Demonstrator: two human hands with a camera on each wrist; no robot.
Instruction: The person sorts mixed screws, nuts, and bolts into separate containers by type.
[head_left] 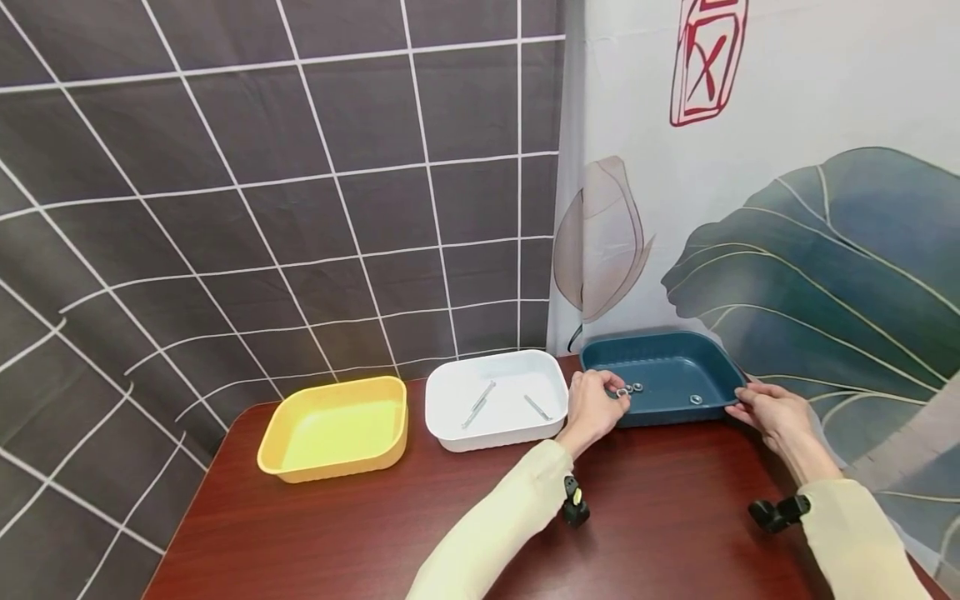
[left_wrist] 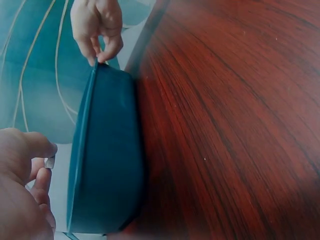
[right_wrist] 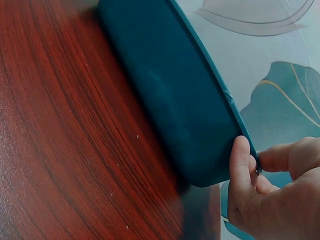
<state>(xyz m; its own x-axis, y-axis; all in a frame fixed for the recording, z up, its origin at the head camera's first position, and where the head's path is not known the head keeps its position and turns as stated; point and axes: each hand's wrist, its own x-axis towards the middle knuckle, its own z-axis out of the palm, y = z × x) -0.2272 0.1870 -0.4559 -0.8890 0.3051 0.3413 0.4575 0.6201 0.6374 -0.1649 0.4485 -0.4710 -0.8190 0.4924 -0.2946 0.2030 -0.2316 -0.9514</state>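
Observation:
My left hand [head_left: 596,408] is over the left end of the dark blue tray [head_left: 675,417], pinching a small metal nut [left_wrist: 49,162] between thumb and finger. Farther right, my right hand [head_left: 776,414] grips the tray's right rim, with thumb and fingers on either side of the wall [right_wrist: 200,125]. Inside the blue tray, one loose nut [head_left: 696,400] lies toward the right, while another nut [head_left: 637,387] lies close to my left fingertips. The tray's front wall hides its inside in both wrist views.
Left of the blue tray stands a white tray [head_left: 495,436] holding several long metal screws [head_left: 477,406]. A yellow tray [head_left: 333,467] is farther left. All rest on a reddish-brown wooden table [head_left: 360,533], with a grey grid-patterned cloth [head_left: 300,208] behind.

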